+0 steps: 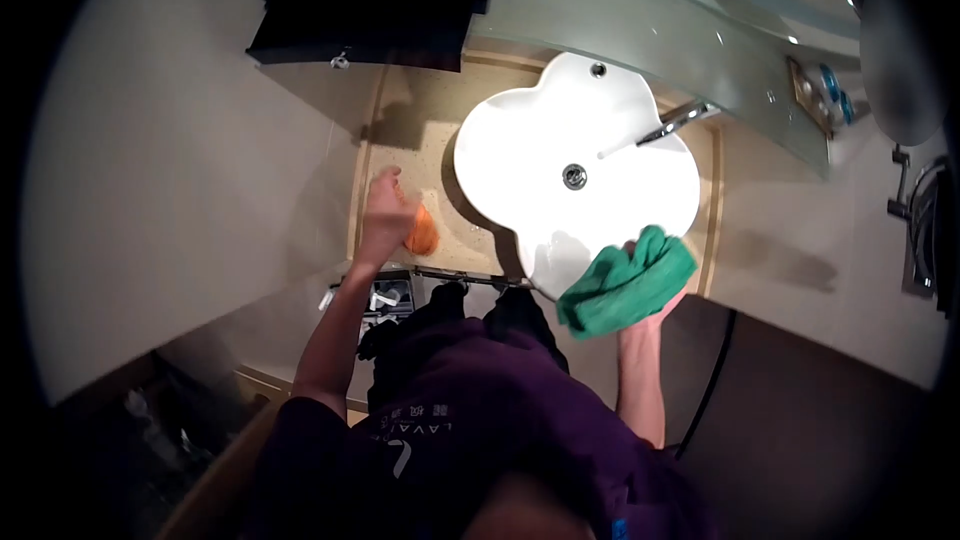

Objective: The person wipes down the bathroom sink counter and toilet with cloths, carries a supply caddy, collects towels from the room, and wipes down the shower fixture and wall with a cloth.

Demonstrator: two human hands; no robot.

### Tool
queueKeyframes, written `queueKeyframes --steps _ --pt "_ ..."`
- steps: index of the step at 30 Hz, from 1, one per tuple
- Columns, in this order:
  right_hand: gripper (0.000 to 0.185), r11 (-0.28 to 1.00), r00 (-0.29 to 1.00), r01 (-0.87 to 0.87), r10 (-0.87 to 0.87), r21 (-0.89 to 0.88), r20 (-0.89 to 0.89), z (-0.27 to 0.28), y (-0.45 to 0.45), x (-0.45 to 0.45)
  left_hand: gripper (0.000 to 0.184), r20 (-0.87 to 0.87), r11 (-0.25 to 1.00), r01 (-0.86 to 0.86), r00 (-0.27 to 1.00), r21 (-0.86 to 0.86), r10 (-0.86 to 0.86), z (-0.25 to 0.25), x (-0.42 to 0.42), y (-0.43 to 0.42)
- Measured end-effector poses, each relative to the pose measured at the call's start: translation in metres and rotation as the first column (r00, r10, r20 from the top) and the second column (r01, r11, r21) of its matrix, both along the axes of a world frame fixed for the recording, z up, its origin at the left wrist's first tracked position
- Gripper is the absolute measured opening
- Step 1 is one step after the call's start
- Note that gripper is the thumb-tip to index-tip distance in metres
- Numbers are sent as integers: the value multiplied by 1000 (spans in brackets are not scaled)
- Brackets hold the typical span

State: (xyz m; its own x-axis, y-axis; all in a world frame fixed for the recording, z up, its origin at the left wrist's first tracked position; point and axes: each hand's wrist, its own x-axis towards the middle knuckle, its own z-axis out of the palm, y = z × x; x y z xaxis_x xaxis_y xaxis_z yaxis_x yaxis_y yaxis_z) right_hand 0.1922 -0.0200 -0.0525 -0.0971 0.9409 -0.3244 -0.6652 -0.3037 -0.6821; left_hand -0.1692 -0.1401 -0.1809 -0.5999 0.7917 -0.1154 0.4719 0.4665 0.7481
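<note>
Left hand (pixel 388 218) on orange cloth (pixel 423 231), right gripping green (pixel 628 282)

Dark purple fabric shirt (pixel 480 380): pale capitals on the chest read "LAVA", the remaining letters unclear; small Chinese characters above, too blurred to read; a curved pale emblem below. Black, flat-sided holder (pixel 370 25): similar curved emblem over pale lettering, too small to read.
</note>
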Motion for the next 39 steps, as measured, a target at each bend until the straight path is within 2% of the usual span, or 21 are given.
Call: queueKeyframes --steps 1,2,4,6,12,14,15,16,17,18,20,21,22,24,25,30,32,34,37,38,39 --pt "28 975 935 -192 217 112 -279 -6 -3 -6 68 -228 983 -15 973 -184 -28 -42 9 -11" --pt "35 904 749 -336 426 262 -508 -16 -8 -5 68 -233 983 -48 972 -179 5 -76 18 -18" --pt "28 910 912 -411 411 60 13 -55 -23 11 81 -390 960 -25 916 -280 -90 -120 33 -30" --pt "35 768 688 -630 481 -117 -544 -54 -24 3 77 -475 972 -91 880 -217 -24 -124 56 -35" --pt "41 520 510 -835 608 -180 -608 -73 -12 -58 60 -485 952 -295 846 -80 222 -153 56 -27" --pt "40 446 513 -854 643 -266 -569 -66 -2 -93 50 -178 940 -339 923 44 341 -155 44 -36" --pt "39 447 527 -847 644 -287 -554 -70 -1 -111 37 -112 905 -330 922 269 369 -174 38 -45" --pt "39 445 524 -849 640 -285 -561 -69 -4 -130 37 -119 906 -328 922 266 369 -172 39 -57" --pt "39 513 577 -813 642 -275 -506 -68 -8 -152 30 358 817 -517 835 255 417 -170 44 -68" --pt "39 583 631 -769 632 -261 -450 -68 -14 -173 24 750 729 -669 555 147 358 -166 49 -78" --pt "40 676 699 -712 658 -190 -279 -63 -31 -210 20 950 660 -736 292 149 111 -133 64 -107" --pt "41 744 751 -660 655 -100 -84 -65 -39 -229 17 920 723 -682 345 111 183 -136 67 -125" --pt "41 757 765 -645 638 -108 -94 -73 -48 -246 15 882 778 -625 399 62 250 -139 68 -139" --pt "46 800 716 -523 225 295 661 -104 -58 -276 14 800 831 -551 466 -73 379 -68 71 -143" --pt "48 759 670 -500 34 417 741 -122 -55 -293 17 838 822 -557 389 -118 383 -71 69 -158" --pt "45 692 273 -296 -599 658 753 -189 31 -380 25 881 877 -422 293 -228 371 -90 32 -239" --pt "61 782 -43 -466 -488 415 872 -251 77 -416 27 836 873 -428 371 -233 405 -92 22 -254" --pt "54 716 131 -625 -296 311 946 -289 108 -435 29 810 879 -392 402 -270 427 -70 10 -249" --pt "45 261 -45 -807 -922 530 385 -302 98 -462 28 831 871 -415 360 -264 424 -74 5 -260" --pt "49 173 -116 -927 -976 333 183 -304 90 -460 28 831 864 -411 339 -291 441 -79 7 -266" --pt "53 294 -108 -925 -811 241 574 -307 95 -465 33 806 848 -382 325 -366 495 -79 6 -259"
